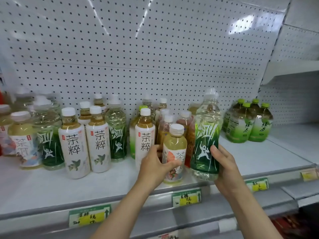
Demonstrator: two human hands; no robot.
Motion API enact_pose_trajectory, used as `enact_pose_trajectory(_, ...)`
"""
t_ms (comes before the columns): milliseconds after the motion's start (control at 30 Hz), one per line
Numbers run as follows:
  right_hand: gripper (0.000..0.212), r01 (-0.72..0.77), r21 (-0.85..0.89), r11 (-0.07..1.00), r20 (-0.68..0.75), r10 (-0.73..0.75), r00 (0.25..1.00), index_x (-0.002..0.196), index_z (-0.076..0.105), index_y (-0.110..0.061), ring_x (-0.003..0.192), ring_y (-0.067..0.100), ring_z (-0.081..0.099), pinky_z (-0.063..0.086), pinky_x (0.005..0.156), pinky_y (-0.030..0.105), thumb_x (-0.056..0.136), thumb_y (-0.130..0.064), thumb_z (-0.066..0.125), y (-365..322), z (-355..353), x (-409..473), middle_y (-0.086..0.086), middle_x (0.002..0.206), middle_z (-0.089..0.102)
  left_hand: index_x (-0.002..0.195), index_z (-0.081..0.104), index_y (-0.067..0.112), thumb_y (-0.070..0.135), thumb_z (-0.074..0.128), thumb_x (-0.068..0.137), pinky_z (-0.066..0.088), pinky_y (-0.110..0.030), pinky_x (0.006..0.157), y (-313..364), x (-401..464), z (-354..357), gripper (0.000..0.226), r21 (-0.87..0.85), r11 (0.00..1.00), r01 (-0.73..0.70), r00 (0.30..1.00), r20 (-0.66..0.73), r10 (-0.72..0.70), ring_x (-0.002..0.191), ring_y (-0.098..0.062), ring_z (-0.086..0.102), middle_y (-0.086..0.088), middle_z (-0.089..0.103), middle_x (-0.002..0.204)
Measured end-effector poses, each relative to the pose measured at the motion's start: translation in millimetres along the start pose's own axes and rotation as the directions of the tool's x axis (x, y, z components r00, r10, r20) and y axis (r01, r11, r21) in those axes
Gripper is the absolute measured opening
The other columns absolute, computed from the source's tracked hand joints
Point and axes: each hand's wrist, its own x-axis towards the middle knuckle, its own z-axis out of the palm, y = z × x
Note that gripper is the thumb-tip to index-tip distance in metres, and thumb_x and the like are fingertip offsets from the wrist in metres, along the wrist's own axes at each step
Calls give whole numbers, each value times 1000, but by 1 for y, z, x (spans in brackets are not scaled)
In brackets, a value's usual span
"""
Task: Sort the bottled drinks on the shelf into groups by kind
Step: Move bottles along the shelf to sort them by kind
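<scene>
My right hand [224, 166] grips a clear bottle with a dark green label and a white figure [206, 135], tilted a little and held at the shelf's front. My left hand [155, 168] wraps the short yellow tea bottle with a flowered label [175, 147], which stands on the shelf. Two more green-label bottles [116, 131] [47, 135] stand to the left. Among them are white-label tea bottles [74, 144] [99, 140] [144, 137]. Green-capped green tea bottles [248, 123] cluster at the right.
The white shelf [259, 157] has a pegboard back wall [138, 57]. Price tags [187, 197] line its front rail. Pinkish and amber bottles [183, 121] stand behind the held ones. Another flowered-label bottle [21, 138] stands at the far left.
</scene>
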Motion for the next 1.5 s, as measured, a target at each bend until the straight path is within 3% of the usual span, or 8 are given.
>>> enact_pose_trajectory(167,74,1,-10,1000,28,0,1000,126,65,-5,108,39,70,62,82,45,64,-40,87,-4,-15,1,22,120,71,114,51,29,42,89,69,55,-28,87,6,2,20,61,11,1000,9,999,-41,-8,99,-2,63,12,66,110)
enact_pose_trajectory(433,32,23,11,1000,56,-24,998,109,76,-13,92,31,75,63,73,38,81,-20,63,-18,-52,11,19,108,76,108,56,31,39,89,71,59,-33,87,14,-8,47,51,-32,999,25,998,-56,-26,96,-1,68,13,72,106)
enact_pose_trajectory(800,38,73,76,994,-7,-73,997,112,69,-6,87,25,75,63,72,38,81,-27,61,-49,-118,30,12,100,76,106,54,37,39,87,72,55,-24,85,63,1,110,47,-40,997,-73,992,-102,68,95,7,66,19,71,104)
enact_pose_trajectory(1033,29,107,74,991,-22,-106,994,108,69,-9,84,21,75,62,67,32,82,-23,65,-55,-147,34,7,94,78,121,52,26,43,78,83,50,-24,82,70,29,164,49,3,1000,-2,1000,-19,2,101,-5,63,17,64,108)
enact_pose_trajectory(1100,36,101,57,993,-29,-100,995,109,69,-8,84,21,75,62,68,33,79,-27,72,-57,-154,34,8,95,77,126,51,21,42,75,86,49,-24,82,68,43,182,51,-5,1000,29,1000,-10,-29,101,-9,63,10,65,113)
enact_pose_trajectory(1233,89,77,-4,997,-62,-77,995,117,68,-6,88,27,73,63,73,39,47,-55,94,-61,-172,33,14,103,75,124,48,20,42,76,86,54,-33,88,63,71,212,53,18,999,46,999,10,-46,105,-17,65,1,67,120)
enact_pose_trajectory(1367,93,61,-2,998,-74,-61,995,122,66,-5,90,28,73,62,72,38,48,-55,93,-64,-187,29,16,106,74,114,49,27,56,84,68,57,-44,90,58,96,236,64,34,998,48,999,-13,-47,104,-19,66,2,67,113)
enact_pose_trajectory(1500,73,45,3,999,-83,-45,996,127,64,-3,92,28,73,62,73,35,66,-39,80,-62,-196,27,16,108,74,125,50,15,42,82,79,45,-30,84,70,105,246,63,20,997,73,997,-4,-73,103,-16,61,1,66,117)
